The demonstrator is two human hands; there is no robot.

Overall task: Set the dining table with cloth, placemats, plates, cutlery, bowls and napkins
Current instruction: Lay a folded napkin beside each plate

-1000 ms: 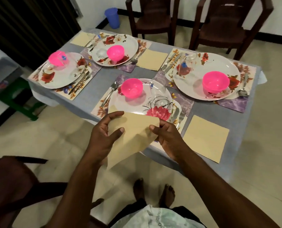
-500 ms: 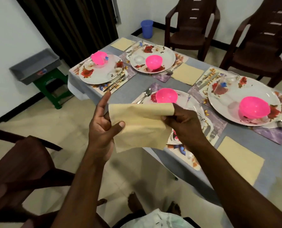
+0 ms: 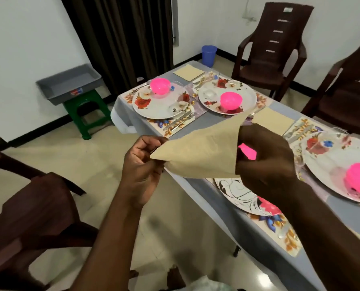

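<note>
I hold a beige napkin [image 3: 202,152] in the air in front of the near edge of the table, folded into a triangle. My left hand [image 3: 142,164] pinches its left tip. My right hand [image 3: 265,160] grips its right side, with one corner sticking up. The table carries a grey cloth [image 3: 214,198], floral placemats, flowered plates [image 3: 156,106] and pink bowls [image 3: 231,99]. The nearest plate [image 3: 244,196] lies just below my right hand; its pink bowl [image 3: 247,153] shows only between my fingers. Flat beige napkins [image 3: 188,72] [image 3: 274,121] lie beside the far settings. Cutlery [image 3: 178,120] lies beside the plates.
Brown plastic chairs stand at the far side [image 3: 271,47], at the right edge [image 3: 346,87] and at my near left [image 3: 30,217]. A grey tray [image 3: 70,82] sits on a green stool [image 3: 84,114] by the wall. A blue bucket [image 3: 209,55] stands on the floor behind the table.
I have raised the napkin and turned it, so it now forms a triangle between my hands. My view has swung left and up, bringing the stool and the wall more into sight.
</note>
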